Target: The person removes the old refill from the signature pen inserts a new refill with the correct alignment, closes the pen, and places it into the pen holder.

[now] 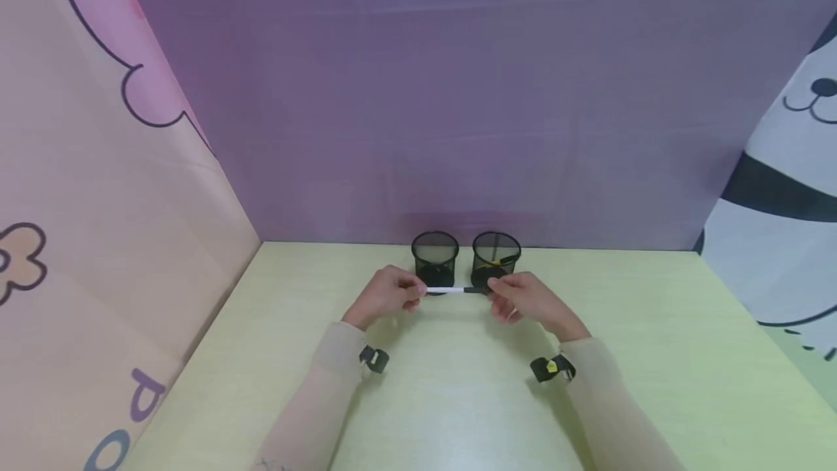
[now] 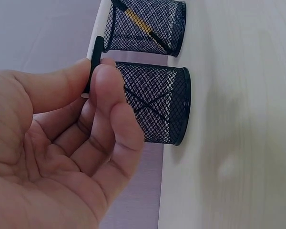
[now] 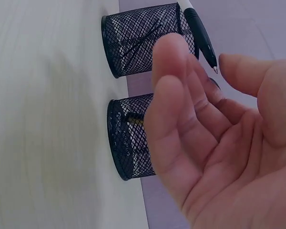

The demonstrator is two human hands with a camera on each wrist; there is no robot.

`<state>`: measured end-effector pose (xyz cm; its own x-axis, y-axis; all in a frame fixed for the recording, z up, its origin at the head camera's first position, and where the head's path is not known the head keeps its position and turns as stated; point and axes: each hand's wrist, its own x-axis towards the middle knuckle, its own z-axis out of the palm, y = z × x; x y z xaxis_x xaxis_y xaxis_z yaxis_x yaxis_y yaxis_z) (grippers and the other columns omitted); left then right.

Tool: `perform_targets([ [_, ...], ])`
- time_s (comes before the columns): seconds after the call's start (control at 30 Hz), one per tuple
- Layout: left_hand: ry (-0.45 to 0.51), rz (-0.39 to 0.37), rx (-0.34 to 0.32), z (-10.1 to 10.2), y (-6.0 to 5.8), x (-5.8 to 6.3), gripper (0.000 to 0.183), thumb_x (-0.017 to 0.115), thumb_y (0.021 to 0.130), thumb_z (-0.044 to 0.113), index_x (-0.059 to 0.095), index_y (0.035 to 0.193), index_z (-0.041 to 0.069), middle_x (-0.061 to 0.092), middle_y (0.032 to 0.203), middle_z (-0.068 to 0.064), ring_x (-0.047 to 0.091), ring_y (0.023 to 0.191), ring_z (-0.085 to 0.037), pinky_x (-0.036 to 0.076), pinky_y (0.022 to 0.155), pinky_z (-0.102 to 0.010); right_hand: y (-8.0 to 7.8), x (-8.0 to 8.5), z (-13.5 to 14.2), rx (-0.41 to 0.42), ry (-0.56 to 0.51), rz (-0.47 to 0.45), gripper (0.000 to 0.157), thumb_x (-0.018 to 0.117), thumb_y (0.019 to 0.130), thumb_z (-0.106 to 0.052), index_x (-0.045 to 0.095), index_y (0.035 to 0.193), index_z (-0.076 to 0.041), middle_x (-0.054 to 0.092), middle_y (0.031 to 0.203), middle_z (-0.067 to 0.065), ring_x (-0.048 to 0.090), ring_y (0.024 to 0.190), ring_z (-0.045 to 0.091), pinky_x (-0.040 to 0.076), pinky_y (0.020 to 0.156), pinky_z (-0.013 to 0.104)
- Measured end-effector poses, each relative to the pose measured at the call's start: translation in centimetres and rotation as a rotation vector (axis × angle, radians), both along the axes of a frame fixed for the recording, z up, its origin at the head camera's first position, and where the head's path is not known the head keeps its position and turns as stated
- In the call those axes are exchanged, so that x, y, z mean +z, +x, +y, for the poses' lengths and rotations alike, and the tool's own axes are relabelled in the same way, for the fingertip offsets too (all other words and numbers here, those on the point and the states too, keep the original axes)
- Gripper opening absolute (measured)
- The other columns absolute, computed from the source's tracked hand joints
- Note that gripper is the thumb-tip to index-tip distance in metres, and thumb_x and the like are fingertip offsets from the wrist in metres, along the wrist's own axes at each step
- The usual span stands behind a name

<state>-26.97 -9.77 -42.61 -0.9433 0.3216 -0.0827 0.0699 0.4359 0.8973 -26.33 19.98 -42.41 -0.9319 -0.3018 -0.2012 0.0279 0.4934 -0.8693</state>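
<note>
I hold a white pen [image 1: 447, 289] level above the desk [image 1: 445, 398], just in front of two black mesh cups. My left hand [image 1: 389, 293] pinches one end of it between thumb and forefinger, right on the dark clip, while my other left fingers curl loosely beneath. My right hand [image 1: 526, 300] is at the other end, by the black grip; its thumb stands apart from the fingers, which bend softly, and the metal point sits in the gap between them. Whether any right finger touches the barrel I cannot tell. Behind the pen, the left cup [image 2: 155, 78] stands upright on the desk, with thin dark lines showing through its mesh that I cannot make out. Just beside it, and apart from it, stands the right cup [image 3: 138, 162], with a yellow-and-black pen [image 2: 138, 21] leaning inside. Both cups are near the far edge of the desk, close to a purple backdrop [image 1: 418, 93]. Pale sleeves [image 1: 615, 405] cover my forearms, and a small black device sits at each wrist. On my right, a panda print [image 1: 781, 184] decorates the side panel.
</note>
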Motion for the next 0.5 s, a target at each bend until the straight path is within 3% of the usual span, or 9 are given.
perform_targets([
  [0.27,-0.02,0.004,0.008,0.13,0.14,0.2,0.018,0.069,0.098,0.014,0.077,0.104,-0.001,0.071,0.079,-0.004,0.063,0.069,-0.011,0.059,0.076,-0.041,-0.09,-0.29,0.12,0.033,-0.031,0.009,0.043,0.051,0.109,-0.031,0.064,0.105,0.01,0.071,0.076,0.003,0.067,0.068,0.017,0.061,0.072,0.041],
  [0.5,-0.005,0.008,0.003,0.13,0.28,0.18,0.017,0.069,0.098,0.012,0.076,0.104,-0.003,0.072,0.08,-0.005,0.065,0.069,-0.011,0.061,0.076,-0.04,0.05,-0.22,0.2,0.058,-0.044,0.019,0.04,0.053,0.108,-0.028,0.063,0.104,0.01,0.07,0.076,0.002,0.067,0.069,0.016,0.06,0.072,0.041],
])
